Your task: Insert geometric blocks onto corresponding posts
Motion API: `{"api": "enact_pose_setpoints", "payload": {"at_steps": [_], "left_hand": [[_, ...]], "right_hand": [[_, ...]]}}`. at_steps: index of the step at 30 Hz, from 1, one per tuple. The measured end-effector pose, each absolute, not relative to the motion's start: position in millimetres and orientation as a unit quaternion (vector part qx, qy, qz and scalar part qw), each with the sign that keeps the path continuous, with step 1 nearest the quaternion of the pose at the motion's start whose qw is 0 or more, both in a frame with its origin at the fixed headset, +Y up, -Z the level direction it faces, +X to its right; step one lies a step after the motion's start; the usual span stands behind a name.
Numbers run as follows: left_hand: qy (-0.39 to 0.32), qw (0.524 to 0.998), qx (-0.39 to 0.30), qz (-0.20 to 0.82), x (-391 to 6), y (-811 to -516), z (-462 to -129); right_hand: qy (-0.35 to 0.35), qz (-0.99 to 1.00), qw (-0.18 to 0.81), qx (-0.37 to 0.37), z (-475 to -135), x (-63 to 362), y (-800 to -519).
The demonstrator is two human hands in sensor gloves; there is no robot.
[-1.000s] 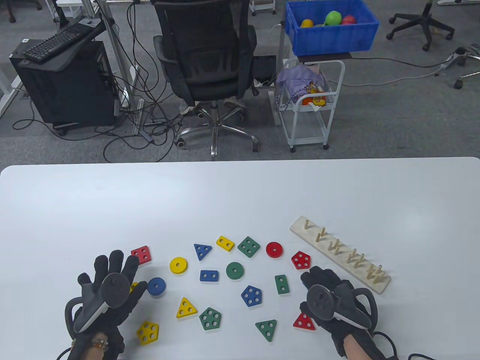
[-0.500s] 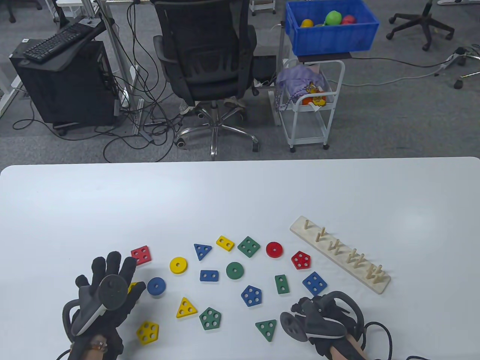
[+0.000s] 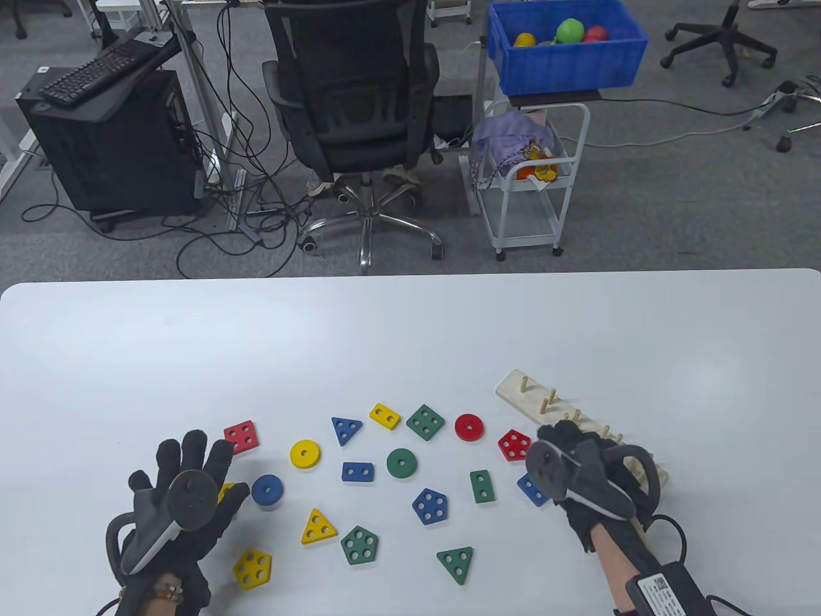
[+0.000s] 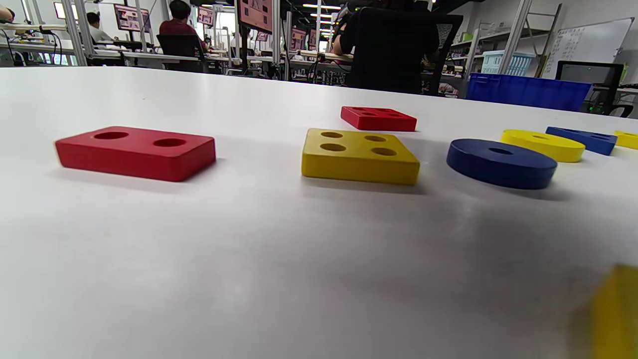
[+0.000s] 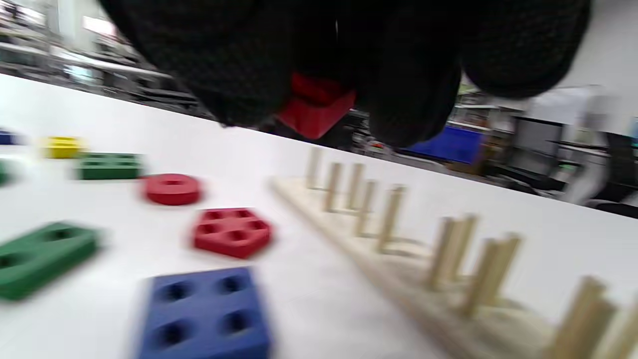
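Red block point(image 5: 315, 110) pinched in right hand point(image 3: 580, 471) fingertips, carried above the peg board point(image 3: 513, 387) — likely lining holes over matching posts. Left hand point(image 3: 186, 507) flat, fingers spread, resting on table — idle.

The long pale peg board point(image 3: 513, 389) and its round posts point(image 5: 390, 217) look like bare, unpainted wood with a matt finish. The flat red two-hole rectangular block point(image 4: 135, 151) and the yellow four-hole square block point(image 4: 360, 156) wear smooth paint with a soft sheen. The white table top point(image 3: 410, 333) looks smooth and faintly glossy, while the black glove on the right hand point(image 3: 580, 471) is a rough knitted cloth.
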State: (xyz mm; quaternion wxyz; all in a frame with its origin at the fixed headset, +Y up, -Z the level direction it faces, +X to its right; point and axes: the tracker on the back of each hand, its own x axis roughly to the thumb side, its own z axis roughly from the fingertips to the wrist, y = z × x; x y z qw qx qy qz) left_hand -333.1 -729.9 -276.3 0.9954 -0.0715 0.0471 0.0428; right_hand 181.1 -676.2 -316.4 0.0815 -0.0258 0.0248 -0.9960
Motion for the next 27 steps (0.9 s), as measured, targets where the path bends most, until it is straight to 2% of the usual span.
{"api": "enact_pose_setpoints", "payload": {"at_steps": [4,11,23,27], "left_hand": [[0.047,0.995,-0.073,0.044,-333.5,-730.2,-276.5],[0.050,0.995,-0.082,0.040,-334.4,-732.5,-277.4],[0.050,0.994,-0.085,0.036,-333.7,-733.7,-277.5],[0.051,0.994,-0.088,0.035,-333.5,-733.5,-277.2]], "right_hand": [[0.010,-0.992,0.111,0.052,-354.6,196.8,-683.9],[-0.030,-0.991,0.109,0.078,-379.6,201.5,-706.2],[-0.036,-0.989,0.118,0.084,-383.3,200.3,-717.8],[-0.003,-0.993,0.095,0.073,-371.6,201.9,-709.1]]}}
